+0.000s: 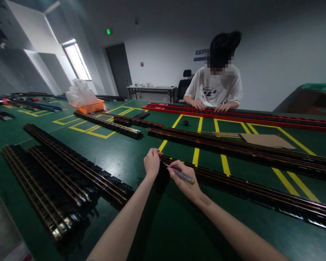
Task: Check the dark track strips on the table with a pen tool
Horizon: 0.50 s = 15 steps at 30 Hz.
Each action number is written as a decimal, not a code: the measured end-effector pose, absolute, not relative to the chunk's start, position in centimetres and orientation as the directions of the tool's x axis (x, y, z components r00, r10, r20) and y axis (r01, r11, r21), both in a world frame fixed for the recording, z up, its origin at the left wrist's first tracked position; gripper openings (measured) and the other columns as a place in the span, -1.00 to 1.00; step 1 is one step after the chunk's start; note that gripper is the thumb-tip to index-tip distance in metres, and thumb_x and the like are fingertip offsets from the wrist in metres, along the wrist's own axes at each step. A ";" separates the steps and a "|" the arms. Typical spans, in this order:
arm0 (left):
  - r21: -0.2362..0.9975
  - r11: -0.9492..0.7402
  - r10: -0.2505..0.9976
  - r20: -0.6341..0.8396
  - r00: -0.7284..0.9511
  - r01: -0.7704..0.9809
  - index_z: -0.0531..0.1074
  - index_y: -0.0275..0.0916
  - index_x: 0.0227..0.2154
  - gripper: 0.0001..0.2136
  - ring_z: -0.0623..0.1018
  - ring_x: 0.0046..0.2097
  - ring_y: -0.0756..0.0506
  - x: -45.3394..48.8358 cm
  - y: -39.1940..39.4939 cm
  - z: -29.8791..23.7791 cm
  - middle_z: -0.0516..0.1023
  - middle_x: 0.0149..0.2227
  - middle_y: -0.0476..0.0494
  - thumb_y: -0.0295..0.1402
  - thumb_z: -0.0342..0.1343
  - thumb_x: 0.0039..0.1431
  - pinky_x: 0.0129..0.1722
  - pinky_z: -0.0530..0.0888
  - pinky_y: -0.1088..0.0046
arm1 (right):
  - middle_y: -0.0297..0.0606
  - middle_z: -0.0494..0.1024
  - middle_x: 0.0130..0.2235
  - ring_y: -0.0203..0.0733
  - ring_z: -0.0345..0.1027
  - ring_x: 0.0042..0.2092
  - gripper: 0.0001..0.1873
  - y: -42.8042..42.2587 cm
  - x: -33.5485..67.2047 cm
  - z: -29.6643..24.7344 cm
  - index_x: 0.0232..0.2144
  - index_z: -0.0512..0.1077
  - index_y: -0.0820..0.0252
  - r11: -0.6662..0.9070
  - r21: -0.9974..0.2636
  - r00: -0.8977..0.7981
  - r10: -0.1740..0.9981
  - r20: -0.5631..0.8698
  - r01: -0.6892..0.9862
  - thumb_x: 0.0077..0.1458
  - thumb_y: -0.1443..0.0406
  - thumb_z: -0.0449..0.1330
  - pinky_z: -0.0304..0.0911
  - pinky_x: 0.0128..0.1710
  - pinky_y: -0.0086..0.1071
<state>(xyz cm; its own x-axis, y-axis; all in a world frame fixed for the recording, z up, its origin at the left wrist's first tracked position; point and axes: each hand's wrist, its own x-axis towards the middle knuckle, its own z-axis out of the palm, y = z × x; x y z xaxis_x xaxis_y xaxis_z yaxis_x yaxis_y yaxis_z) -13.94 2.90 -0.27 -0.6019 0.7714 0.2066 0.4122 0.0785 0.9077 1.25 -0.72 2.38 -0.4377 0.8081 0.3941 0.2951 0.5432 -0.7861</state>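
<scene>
My right hand (pixel 189 185) is closed around a screwdriver (pixel 183 175) with a translucent handle. Its thin metal shaft points left, toward the near end of a long black rail (pixel 233 183) with copper-coloured strips. At that same end, my left hand (pixel 152 163) has its fingers curled and pressed against the rail. The exact spot where the screwdriver's tip meets the rail is dark and partly hidden by my hands. From there the rail runs off to the right across the green table (pixel 163 224).
More black rails (pixel 78 163) lie at left, and another long rail (pixel 233 146) lies beyond my hands. Cardboard (pixel 267 141) rests at right. An orange basket (pixel 91 106) holds a plastic bag. Across the table, a person (pixel 216 87) has both hands on a red rail (pixel 260 119).
</scene>
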 end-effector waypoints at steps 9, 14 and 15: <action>0.897 0.081 0.778 0.216 -0.591 0.435 0.39 -0.17 -0.41 -0.76 0.57 -0.27 -0.08 -14.0 2.9 -0.4 0.61 -0.38 -0.08 -0.33 -0.20 0.14 -0.21 0.41 0.43 | -0.36 0.44 -0.52 -0.27 0.34 -0.48 -0.81 -0.6 1.3 1.6 -0.46 0.35 0.15 0.508 -0.816 -0.324 0.849 0.418 0.277 0.11 0.21 0.05 0.19 -0.47 -0.44; 0.888 0.090 0.781 0.217 -0.585 0.450 0.39 -0.17 -0.41 -0.76 0.56 -0.25 -0.08 -14.0 3.0 -0.4 0.60 -0.37 -0.07 -0.34 -0.20 0.15 -0.19 0.39 0.42 | -0.34 0.45 -0.48 -0.26 0.35 -0.44 -0.84 -0.7 1.4 1.8 -0.44 0.36 0.15 0.510 -0.808 -0.373 0.840 0.395 0.294 0.10 0.23 0.06 0.19 -0.45 -0.43; 0.885 0.094 0.783 0.218 -0.583 0.456 0.39 -0.17 -0.41 -0.76 0.56 -0.25 -0.08 -14.0 3.0 -0.4 0.60 -0.37 -0.07 -0.34 -0.20 0.15 -0.18 0.39 0.42 | -0.34 0.45 -0.47 -0.26 0.35 -0.43 -0.85 -0.8 1.5 1.9 -0.43 0.37 0.15 0.510 -0.808 -0.382 0.838 0.390 0.296 0.10 0.24 0.06 0.19 -0.45 -0.43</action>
